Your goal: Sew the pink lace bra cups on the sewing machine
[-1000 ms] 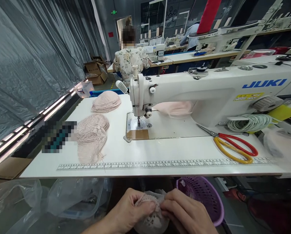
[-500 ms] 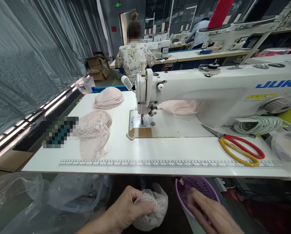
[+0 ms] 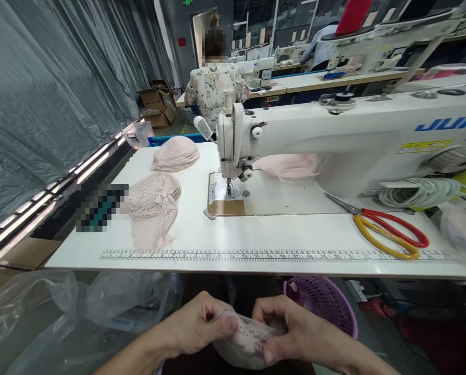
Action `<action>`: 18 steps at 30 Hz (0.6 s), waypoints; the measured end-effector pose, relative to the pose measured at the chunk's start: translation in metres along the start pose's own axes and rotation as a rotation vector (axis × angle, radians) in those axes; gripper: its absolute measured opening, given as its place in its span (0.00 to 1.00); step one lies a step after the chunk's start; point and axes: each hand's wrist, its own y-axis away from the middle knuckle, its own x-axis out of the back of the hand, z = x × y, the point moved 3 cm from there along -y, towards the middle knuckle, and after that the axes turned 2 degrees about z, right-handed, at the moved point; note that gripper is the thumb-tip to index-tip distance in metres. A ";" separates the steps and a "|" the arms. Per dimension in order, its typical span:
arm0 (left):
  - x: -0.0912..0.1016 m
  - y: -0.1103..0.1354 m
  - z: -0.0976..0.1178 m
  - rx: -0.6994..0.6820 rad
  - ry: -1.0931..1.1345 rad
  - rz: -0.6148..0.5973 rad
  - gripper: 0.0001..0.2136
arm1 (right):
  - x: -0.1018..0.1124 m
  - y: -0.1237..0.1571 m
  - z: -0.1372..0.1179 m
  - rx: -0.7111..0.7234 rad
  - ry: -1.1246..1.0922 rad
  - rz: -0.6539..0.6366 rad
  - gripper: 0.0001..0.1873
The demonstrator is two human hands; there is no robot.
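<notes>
Below the table's front edge, both my hands grip one pale pink lace cup [image 3: 248, 341]. My left hand [image 3: 199, 325] pinches its left rim with thumb and fingers. On the cup's right side my right hand [image 3: 291, 330] is closed, thumb underneath. On the white table [image 3: 280, 239] lie a stack of pink lace pieces [image 3: 152, 208] at the left and a mound of pink cups [image 3: 175, 153] farther back. The white sewing machine [image 3: 334, 135] stands at the centre and right, with pink fabric [image 3: 290, 166] behind its needle.
Red and yellow scissors [image 3: 389, 232] lie at the table's right, next to a coil of white cord [image 3: 418, 191]. A purple basket [image 3: 322, 302] sits under the table by my right hand. Clear plastic bags [image 3: 100, 307] fill the lower left. Another person [image 3: 215, 83] sits at a far table.
My right hand came back from the purple basket and closed on the lace cup again. The left hand kept its hold throughout.
</notes>
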 end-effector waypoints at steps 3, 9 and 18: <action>0.005 0.004 -0.001 -0.024 -0.018 0.022 0.27 | -0.001 -0.004 0.001 -0.058 -0.069 -0.070 0.28; 0.007 0.001 -0.008 -0.016 0.041 0.055 0.25 | -0.006 -0.002 -0.004 -0.072 -0.132 -0.079 0.29; 0.003 0.002 -0.017 0.103 0.147 0.077 0.20 | -0.016 -0.006 -0.001 -0.024 -0.216 -0.160 0.27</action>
